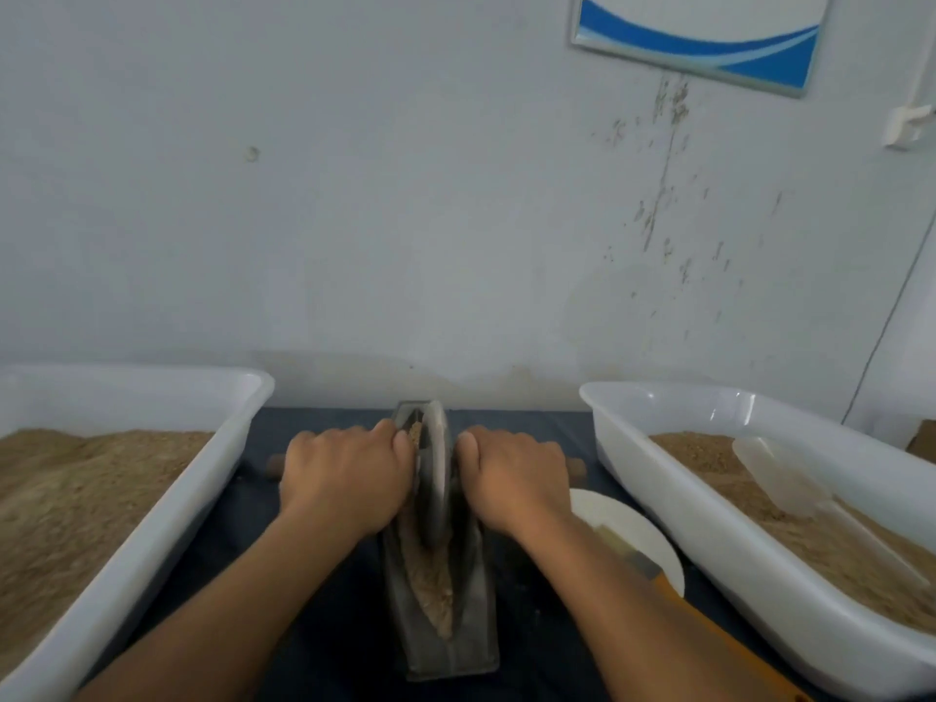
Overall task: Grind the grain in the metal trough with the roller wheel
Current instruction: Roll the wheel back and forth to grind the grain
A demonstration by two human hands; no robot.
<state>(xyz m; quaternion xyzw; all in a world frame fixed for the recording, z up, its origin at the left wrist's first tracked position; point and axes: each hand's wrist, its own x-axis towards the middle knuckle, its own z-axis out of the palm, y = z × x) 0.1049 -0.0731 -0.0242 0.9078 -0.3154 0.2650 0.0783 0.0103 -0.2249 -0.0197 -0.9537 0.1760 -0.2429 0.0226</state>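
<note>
Dark cloth covers the table [324, 625] below a stained wall. Left hand [347, 478] and right hand [516, 481] each clamp the wheel's axle handle, roller wheel [436, 473] standing toward the metal trough's [445, 646] far end. Grain [430, 580] lies near; uneven pressure could tilt it, spilling grain.

grey metal trough [445, 646], tan grain [433, 580], white tubs [709, 499]

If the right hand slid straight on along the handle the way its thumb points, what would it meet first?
The right hand points inward along the axle, so it would likely meet the roller wheel standing in the metal trough almost at once; its thumb already looks close to it.
</note>
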